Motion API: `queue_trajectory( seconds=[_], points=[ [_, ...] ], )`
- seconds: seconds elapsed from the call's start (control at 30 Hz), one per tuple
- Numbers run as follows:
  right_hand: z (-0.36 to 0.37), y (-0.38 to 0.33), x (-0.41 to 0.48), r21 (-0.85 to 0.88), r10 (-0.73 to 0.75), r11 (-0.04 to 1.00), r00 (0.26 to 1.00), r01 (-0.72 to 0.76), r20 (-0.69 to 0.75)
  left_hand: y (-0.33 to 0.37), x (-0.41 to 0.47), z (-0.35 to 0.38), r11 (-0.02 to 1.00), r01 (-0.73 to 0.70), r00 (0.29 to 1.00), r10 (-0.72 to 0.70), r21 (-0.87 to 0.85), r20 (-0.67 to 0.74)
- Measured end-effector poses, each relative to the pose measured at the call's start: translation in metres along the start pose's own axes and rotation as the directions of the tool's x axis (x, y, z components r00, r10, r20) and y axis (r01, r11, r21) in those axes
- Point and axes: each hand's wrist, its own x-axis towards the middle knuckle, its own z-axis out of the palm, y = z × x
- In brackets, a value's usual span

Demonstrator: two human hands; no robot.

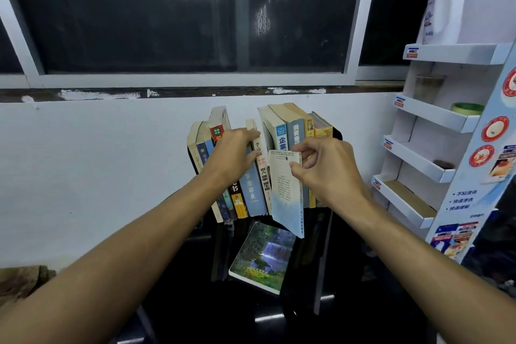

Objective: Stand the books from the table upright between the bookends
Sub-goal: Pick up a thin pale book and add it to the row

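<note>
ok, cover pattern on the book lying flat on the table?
A forest and waterfall photo, green and blue, on the flat book; head view, the only one.

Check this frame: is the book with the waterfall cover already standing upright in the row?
No. The waterfall-cover book lies flat on the dark table, in front of the upright row, while the right hand holds a pale blue book.

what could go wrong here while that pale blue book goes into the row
1. The right hand pinches the pale blue book only near its top edge, so it could swing or slip onto the waterfall-cover book lying below.
2. The left hand props back the left group of books, which already leans; letting go early may close the gap.
</note>
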Motion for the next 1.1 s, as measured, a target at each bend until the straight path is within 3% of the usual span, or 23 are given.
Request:
queue_trajectory(
  seconds=[0.43,1.1],
  points=[
    [0.026,-0.002,0.022,-0.094,-0.116,0.989,0.993,0.112,-0.030,-0.002,0.001,0.000,0.997,0.071,0.997,-0.072,-0.043,-0.014],
    [0.085,0.030,0.006,0.049,-0.287,0.953,0.944,0.298,-0.160,-0.007,-0.003,0.006,0.994,0.065,0.995,-0.071,-0.091,-0.068]
  ],
)
